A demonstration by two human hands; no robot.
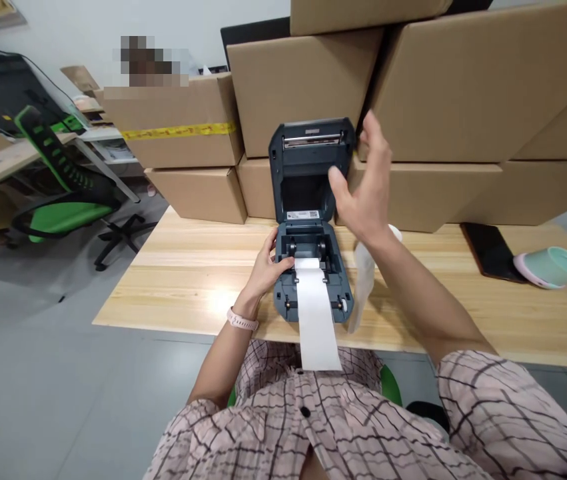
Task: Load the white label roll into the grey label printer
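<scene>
A dark grey label printer (280,300) stands on the table with its lid (308,160) raised. A white label strip (317,327) runs out of it over the table's front edge, towards my checked clothes. My left hand (267,267) grips the printer's left side, fingers outside and thumb over the rim near the strip. Beside the lid's right edge, my right hand (366,187) is raised with thumb and fingers apart, holding nothing; whether it touches the lid I cannot tell. A translucent whitish strip (363,280) lies right of the printer, partly behind my right forearm.
Stacked cardboard boxes (303,87) line the back of the wooden table (188,267). On the right lie a dark phone (490,250) and a mint-and-pink cup (556,267) on its side. A green office chair (66,213) stands left; a blurred-out person is behind the boxes.
</scene>
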